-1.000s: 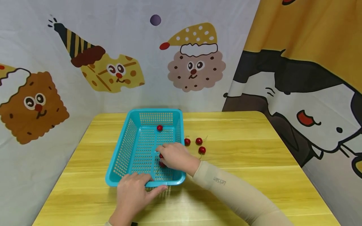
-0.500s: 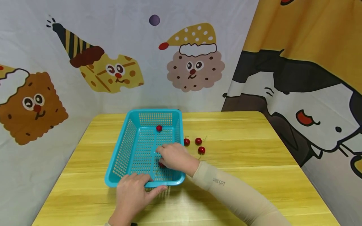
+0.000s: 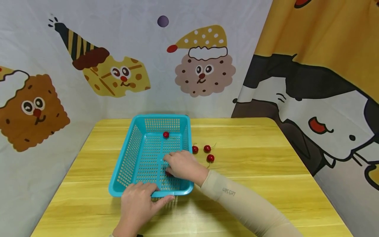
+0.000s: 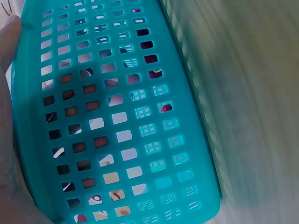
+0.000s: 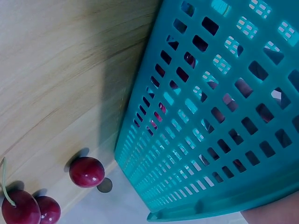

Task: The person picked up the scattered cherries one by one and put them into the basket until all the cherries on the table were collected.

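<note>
A turquoise plastic basket with perforated walls stands on the wooden table. My left hand grips its near rim, fingers over the edge and thumb along the outside. Inside the basket, my right hand reaches low over the right wall with bent fingers. A dark red cherry partly shows just under its thumb; what lies behind the fingers is hidden. Another cherry rests near the basket's far end. Through the holes in the left wrist view, dark red patches of cherry show.
Outside the basket's right wall, three stemmed cherries lie on the table: one cherry close to the wall, a second cherry and a third cherry farther right. A cartoon-printed curtain hangs behind the table.
One second ago two cherries showed by my right fingers; now only the lower one shows, and the upper is hidden behind the hand. Both hands stay almost in place.
</note>
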Motion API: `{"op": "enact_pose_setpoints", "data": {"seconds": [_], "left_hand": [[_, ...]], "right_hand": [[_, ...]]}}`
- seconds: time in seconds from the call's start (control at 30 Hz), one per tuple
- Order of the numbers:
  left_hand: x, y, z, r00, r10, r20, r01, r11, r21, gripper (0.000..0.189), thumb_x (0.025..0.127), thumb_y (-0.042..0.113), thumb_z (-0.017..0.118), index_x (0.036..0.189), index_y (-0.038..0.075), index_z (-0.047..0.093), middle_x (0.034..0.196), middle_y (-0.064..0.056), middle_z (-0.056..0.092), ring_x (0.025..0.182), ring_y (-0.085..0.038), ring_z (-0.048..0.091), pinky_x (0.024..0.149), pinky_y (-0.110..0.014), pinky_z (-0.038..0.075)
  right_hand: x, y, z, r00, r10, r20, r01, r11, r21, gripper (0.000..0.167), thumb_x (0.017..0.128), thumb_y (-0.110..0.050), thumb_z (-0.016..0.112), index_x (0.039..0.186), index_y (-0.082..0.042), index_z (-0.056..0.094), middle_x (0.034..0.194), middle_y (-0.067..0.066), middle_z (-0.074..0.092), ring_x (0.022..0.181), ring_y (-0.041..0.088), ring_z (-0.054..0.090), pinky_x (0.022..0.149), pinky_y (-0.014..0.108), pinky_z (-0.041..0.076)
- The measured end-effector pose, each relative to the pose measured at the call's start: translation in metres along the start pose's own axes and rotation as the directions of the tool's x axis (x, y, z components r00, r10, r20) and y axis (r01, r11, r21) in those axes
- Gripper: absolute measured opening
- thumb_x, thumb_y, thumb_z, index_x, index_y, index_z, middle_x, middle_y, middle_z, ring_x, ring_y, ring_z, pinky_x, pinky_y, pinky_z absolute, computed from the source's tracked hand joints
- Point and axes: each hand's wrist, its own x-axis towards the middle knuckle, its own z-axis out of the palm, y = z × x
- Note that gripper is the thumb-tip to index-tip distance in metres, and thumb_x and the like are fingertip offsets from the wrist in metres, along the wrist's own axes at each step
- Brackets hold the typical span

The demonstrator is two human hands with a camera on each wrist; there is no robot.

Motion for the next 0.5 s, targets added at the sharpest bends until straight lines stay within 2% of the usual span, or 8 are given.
{"op": "enact_pose_setpoints", "data": {"seconds": [0.17, 0.37, 0.5], "left_hand": [[-0.0007, 0.0000, -0.0007, 1.000, -0.003, -0.011, 0.003, 1.000, -0.001, 0.070, 0.083, 0.091, 0.059, 0.070, 0.023, 0.068, 0.065, 0.009, 0.070, 0.056, -0.016, 0.062, 0.058, -0.035, 0.051], [-0.0012, -0.0005, -0.0009, 1.000, -0.005, -0.014, 0.005, 1.000, 0.002, 0.075, 0.087, 0.092, 0.050, 0.071, 0.022, 0.070, 0.067, 0.008, 0.072, 0.057, -0.017, 0.064, 0.059, -0.036, 0.053], [-0.0017, -0.0003, -0.0001, 1.000, -0.007, -0.021, 0.007, 1.000, 0.001, 0.076, 0.088, 0.093, 0.047, 0.071, 0.022, 0.069, 0.065, 0.008, 0.071, 0.057, -0.017, 0.063, 0.059, -0.037, 0.053]], "right_hand": [[-0.0009, -0.0008, -0.0014, 1.000, -0.005, -0.010, 0.006, 1.000, 0.007, 0.039, 0.102, -0.043, 0.072, 0.135, -0.023, 0.070, 0.125, -0.005, 0.078, 0.110, 0.012, 0.076, 0.088, 0.032, 0.061], [-0.0013, 0.0009, -0.0002, 0.998, -0.024, -0.059, 0.026, 0.999, 0.030, 0.035, 0.103, -0.042, 0.071, 0.133, -0.024, 0.071, 0.126, -0.007, 0.078, 0.113, 0.012, 0.076, 0.091, 0.033, 0.061], [-0.0038, 0.0036, -0.0017, 0.995, -0.050, -0.090, 0.058, 0.994, 0.093, 0.033, 0.104, -0.040, 0.070, 0.132, -0.023, 0.072, 0.126, -0.006, 0.077, 0.113, 0.012, 0.075, 0.095, 0.034, 0.060]]}}
